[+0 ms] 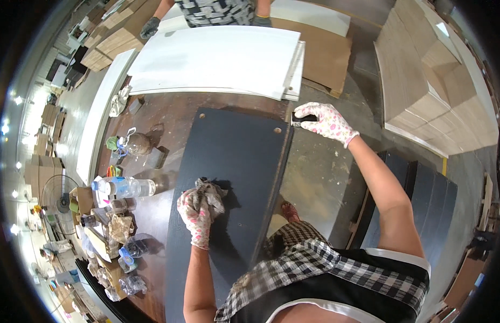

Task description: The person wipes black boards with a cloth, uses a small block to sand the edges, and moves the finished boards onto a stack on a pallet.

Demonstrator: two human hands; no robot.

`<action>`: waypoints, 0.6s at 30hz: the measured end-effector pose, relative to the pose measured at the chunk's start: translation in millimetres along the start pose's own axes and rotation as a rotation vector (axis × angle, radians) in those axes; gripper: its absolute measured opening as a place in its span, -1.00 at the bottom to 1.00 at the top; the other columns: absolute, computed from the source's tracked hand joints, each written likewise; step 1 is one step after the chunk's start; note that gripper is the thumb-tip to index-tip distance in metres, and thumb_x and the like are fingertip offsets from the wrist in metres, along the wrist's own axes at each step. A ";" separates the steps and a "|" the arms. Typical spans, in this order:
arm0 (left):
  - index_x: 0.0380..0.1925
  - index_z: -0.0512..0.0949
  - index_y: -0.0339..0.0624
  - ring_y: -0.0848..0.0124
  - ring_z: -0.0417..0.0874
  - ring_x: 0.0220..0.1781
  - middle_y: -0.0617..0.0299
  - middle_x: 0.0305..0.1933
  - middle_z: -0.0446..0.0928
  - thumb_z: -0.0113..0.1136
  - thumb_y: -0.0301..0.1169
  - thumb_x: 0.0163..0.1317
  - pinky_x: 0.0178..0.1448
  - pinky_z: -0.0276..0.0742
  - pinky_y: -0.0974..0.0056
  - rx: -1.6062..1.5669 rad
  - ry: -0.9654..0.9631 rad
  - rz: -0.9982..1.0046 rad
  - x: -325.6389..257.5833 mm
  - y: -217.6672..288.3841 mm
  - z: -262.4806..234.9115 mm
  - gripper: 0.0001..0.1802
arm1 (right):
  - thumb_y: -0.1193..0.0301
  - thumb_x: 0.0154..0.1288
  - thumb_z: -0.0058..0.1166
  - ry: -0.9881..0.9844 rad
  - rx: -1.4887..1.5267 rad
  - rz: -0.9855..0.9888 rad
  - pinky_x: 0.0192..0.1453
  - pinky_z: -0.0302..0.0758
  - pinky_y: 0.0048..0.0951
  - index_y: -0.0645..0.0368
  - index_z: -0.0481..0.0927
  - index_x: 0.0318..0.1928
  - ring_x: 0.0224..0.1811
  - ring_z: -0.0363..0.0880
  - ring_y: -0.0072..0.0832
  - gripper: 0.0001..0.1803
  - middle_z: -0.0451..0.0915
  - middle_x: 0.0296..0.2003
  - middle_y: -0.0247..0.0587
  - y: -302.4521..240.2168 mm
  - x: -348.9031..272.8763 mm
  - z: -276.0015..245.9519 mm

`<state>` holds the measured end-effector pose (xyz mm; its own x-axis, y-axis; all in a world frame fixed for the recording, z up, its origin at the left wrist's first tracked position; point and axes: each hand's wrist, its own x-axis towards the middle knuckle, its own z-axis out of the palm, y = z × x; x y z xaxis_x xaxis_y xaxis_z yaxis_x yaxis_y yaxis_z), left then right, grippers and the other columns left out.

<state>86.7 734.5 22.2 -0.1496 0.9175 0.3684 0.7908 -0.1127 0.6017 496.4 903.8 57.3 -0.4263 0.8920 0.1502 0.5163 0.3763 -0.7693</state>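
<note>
A long dark blue-grey panel (239,156) lies on the brown worktable, with round holes at its far corners. My left hand (194,219), in a white glove with pink flowers, is closed on a crumpled grey rag (211,194) over the panel's left half. In a matching glove, my right hand (330,125) reaches out past the panel's far right corner. Its thumb and fingers grip a small black block (304,117) with a pale strip along its near side. Whether the block touches the panel's edge I cannot tell.
Bottles, among them a clear one (134,187), and crumpled scraps crowd the table's left side. White panels (217,59) are stacked at the far end, where a person in grey gloves (150,28) stands. Cardboard stacks (417,81) and more dark panels (422,199) stand at the right.
</note>
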 end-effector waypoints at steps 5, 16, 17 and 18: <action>-0.17 0.61 -0.19 0.12 0.51 0.03 0.10 -0.09 0.59 0.18 -0.49 0.12 0.23 0.33 0.08 -0.009 -0.012 0.004 7.2 1.9 8.5 -0.76 | 0.26 0.21 0.24 0.318 -0.214 -0.059 0.23 0.49 -0.30 0.11 0.67 -0.07 0.09 0.59 -0.25 -0.68 0.64 0.03 -0.20 11.0 -18.4 51.4; -0.16 0.60 -0.21 0.08 0.53 -0.02 0.07 -0.13 0.59 0.19 -0.48 0.13 0.17 0.38 0.09 0.013 0.030 0.062 5.6 -13.2 9.4 -0.75 | 0.28 0.17 0.27 0.503 -0.247 -0.185 0.10 0.54 -0.16 0.04 0.66 -0.12 0.02 0.60 -0.19 -0.73 0.62 0.02 -0.17 -31.9 -72.7 97.6; -0.16 0.60 -0.21 0.08 0.53 -0.02 0.07 -0.13 0.59 0.19 -0.47 0.13 0.17 0.38 0.09 0.000 0.016 0.069 8.2 -10.9 11.5 -0.75 | 0.28 0.18 0.26 0.546 -0.285 -0.117 0.14 0.52 -0.17 0.05 0.67 -0.12 0.04 0.59 -0.19 -0.74 0.62 0.01 -0.17 -22.4 -55.1 87.0; -0.16 0.60 -0.21 0.08 0.53 -0.02 0.08 -0.13 0.59 0.20 -0.47 0.13 0.16 0.38 0.09 -0.009 0.005 0.071 9.0 -9.9 11.9 -0.75 | 0.29 0.19 0.24 0.584 -0.319 -0.051 0.17 0.50 -0.17 0.05 0.67 -0.11 0.06 0.58 -0.18 -0.74 0.62 0.00 -0.16 -18.8 -44.7 83.1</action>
<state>84.5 748.4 11.2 -0.0961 0.9054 0.4135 0.7939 -0.1809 0.5805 444.0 836.0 13.4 -0.0300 0.8264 0.5622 0.7390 0.3971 -0.5443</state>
